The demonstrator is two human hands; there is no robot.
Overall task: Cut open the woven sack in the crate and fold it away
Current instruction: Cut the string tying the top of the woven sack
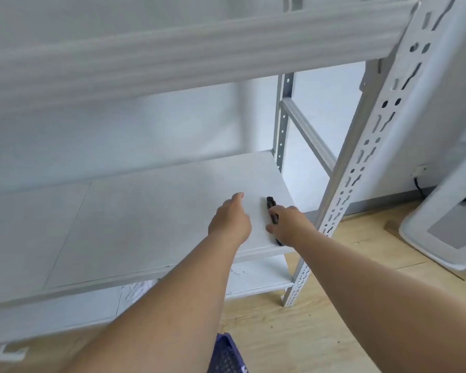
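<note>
A black utility knife lies on the white shelf board near its right front corner. My right hand is on the knife, with fingers curled over its handle and thumb at its side. My left hand hovers just left of the knife, fingers loosely bent and holding nothing. A corner of the blue perforated crate shows at the bottom edge between my arms. The woven sack is out of view.
The white metal rack has a perforated upright post at the right front and a shelf beam close overhead. A lower shelf sits below. A white appliance stands on the wooden floor to the right.
</note>
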